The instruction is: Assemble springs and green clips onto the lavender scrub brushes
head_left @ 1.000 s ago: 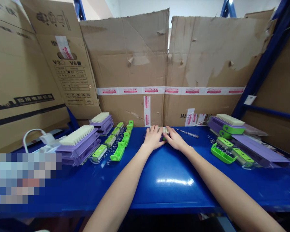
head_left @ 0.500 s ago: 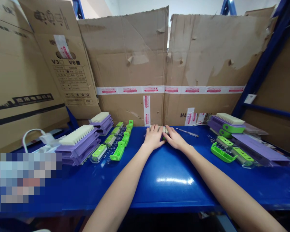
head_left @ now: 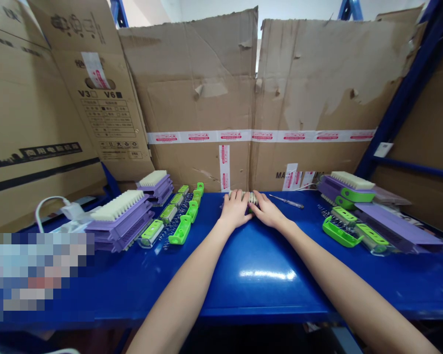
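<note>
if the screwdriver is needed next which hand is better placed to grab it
Likely the right hand: the screwdriver lies close by its outer side. The left hand is farther away, with the right hand in between. Both hands are on the pale piece.

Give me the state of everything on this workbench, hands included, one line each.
Left hand: laid over the brush; grip unclear.
Right hand: against the brush; grip unclear.
Brush: mostly hidden under the hands.
Front left purple stack: piled up, top bristles facing up.
Left green handles: lying in a row.
Left springs: lying loose.
Screwdriver: lying flat, unheld.
Cardboard panels: upright, torn, taped.
</note>
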`<act>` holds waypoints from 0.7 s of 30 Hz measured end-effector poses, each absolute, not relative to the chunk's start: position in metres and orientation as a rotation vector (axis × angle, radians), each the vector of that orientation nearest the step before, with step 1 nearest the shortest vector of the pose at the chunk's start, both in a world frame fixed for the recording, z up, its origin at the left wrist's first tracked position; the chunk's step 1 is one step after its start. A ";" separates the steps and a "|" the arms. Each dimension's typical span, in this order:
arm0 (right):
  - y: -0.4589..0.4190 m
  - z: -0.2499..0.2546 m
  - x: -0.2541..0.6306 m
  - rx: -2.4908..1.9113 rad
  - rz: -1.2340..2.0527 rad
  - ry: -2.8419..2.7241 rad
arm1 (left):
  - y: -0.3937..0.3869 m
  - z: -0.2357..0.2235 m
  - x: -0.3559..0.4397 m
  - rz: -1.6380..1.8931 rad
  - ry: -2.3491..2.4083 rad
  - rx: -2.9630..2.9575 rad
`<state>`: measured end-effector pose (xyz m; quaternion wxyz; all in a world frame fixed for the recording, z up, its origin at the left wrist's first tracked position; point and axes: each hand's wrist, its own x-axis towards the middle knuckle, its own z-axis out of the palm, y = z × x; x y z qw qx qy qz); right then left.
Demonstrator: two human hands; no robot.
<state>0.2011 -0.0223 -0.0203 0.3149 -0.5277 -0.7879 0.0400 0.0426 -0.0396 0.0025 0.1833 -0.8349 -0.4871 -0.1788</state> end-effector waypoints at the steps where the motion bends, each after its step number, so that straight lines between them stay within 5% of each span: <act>1: -0.022 -0.020 0.201 -1.388 0.104 -2.077 | -0.040 0.002 0.043 -0.501 -1.374 -2.353; 21: -0.022 -0.020 0.201 -1.391 0.092 -2.100 | -0.040 0.003 0.043 -0.495 -1.387 -2.367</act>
